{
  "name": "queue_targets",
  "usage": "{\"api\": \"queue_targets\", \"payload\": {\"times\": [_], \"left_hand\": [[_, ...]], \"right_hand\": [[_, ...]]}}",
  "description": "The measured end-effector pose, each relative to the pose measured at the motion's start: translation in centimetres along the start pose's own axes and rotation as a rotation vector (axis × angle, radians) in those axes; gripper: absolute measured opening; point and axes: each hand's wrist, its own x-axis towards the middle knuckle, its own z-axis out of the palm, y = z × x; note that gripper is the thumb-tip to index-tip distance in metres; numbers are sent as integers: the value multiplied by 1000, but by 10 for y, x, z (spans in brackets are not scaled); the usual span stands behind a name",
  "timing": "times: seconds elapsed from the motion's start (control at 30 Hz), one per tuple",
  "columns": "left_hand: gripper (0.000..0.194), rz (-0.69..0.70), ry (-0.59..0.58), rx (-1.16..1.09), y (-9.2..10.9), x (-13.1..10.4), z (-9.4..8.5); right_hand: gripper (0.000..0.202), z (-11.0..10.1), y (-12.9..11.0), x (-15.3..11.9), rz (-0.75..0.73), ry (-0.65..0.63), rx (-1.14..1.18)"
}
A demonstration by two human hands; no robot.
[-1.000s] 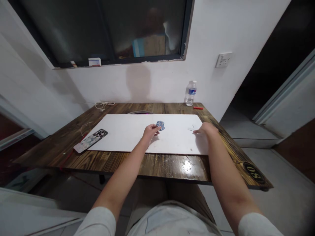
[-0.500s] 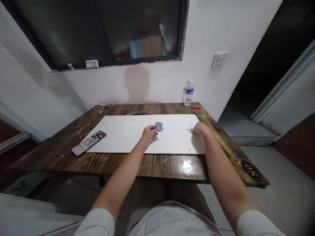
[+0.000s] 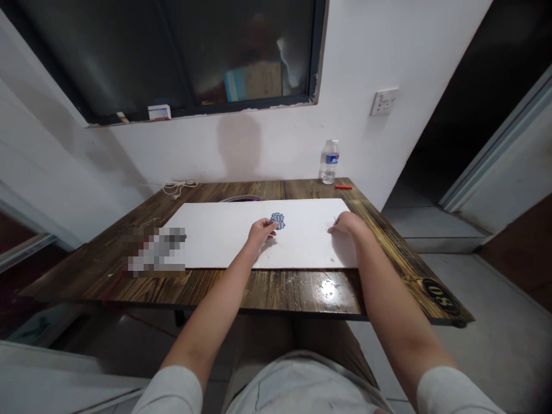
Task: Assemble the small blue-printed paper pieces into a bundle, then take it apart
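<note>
Above the middle of the white board (image 3: 215, 236), my left hand (image 3: 260, 231) pinches a small flat blue-and-white cutout (image 3: 278, 220) between thumb and fingers. The cutout has a ragged outline and dark blue lines; its exact kind is too small to make out. At the board's right end my right hand (image 3: 345, 223) is bent down with its fingers closed together, close to the surface. A few thin dark slivers (image 3: 334, 219) show by its fingertips. Whether they lie on the board or are held, I cannot tell, as the back of the hand hides most of the fingers.
A water bottle (image 3: 330, 162) and a red stick-like item (image 3: 344, 187) stand and lie at the table's back right. A white cable (image 3: 179, 187) lies at the back left. A blurred-out item (image 3: 157, 253) overlaps the board's left end.
My right hand has shifted slightly left, and its fingers now cover more of the scraps there. The left hand keeps the cutout in nearly the same place.
</note>
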Motion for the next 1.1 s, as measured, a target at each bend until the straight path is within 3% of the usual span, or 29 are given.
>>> {"api": "queue_targets", "payload": {"times": [0.1,0.33,0.5,0.6,0.73,0.83,0.93,1.1], "left_hand": [[42,-1,2,-1,0,0,0],[43,-5,23,-3,4,-3,1],[42,-4,21,-9,5,-3,1],[40,-6,25,-15,5,-3,2],[40,-20,26,-11,4,-3,1],[39,-23,20,-6,3,-2,1],[37,-15,17,1,3,-2,0],[37,-13,18,7,5,-3,0]], "right_hand": [[41,3,-3,3,32,-82,-58],[20,3,-13,2,-3,-128,-65],[11,-2,-20,-7,-195,-51,144],[16,-2,-31,-12,-358,6,331],[22,7,-53,-19,-546,-12,587],[26,17,-70,-24,-727,146,734],[27,25,-83,-31,-805,232,816],[26,34,-94,-40,-836,223,956]]}}
